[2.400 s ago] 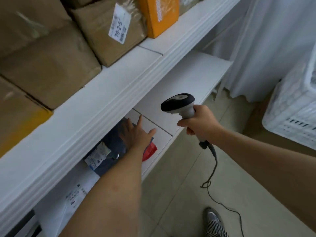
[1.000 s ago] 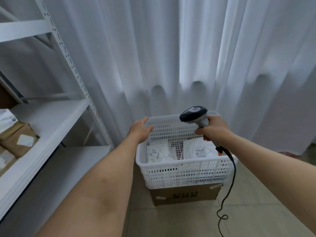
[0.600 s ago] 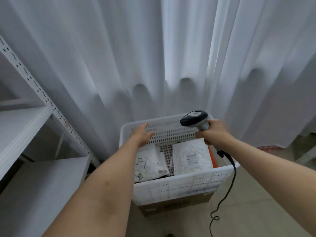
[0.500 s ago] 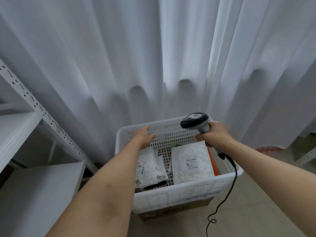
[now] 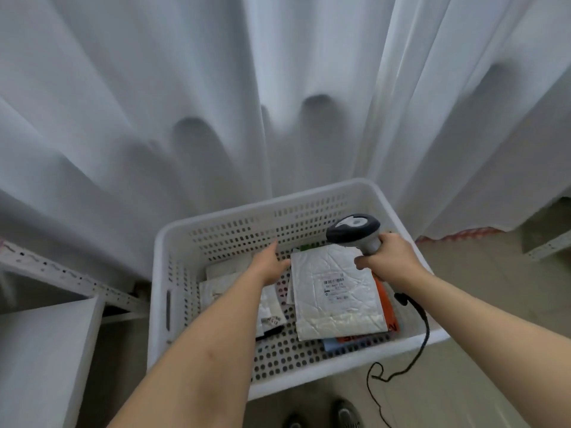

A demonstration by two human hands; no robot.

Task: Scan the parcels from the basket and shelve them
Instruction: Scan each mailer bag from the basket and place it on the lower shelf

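Soft, even daylight filters through the white curtain [image 5: 278,88] beyond the hands, brightest in a vertical band above the right hand [image 5: 389,261]. Curtain folds carry grey shadows. No glare shows; the white mailer [image 5: 336,291] below the right hand has a mild sheen. Wide-angle distortion bows the edges and stretches the forearms. Focus is slightly soft overall, and label print is unreadable.

A pale tiled floor [image 5: 482,381] carries the white perforated basket [image 5: 216,230]; a white shelf [image 5: 40,344] stands at its left edge, a black cable [image 5: 398,375] trailing right.
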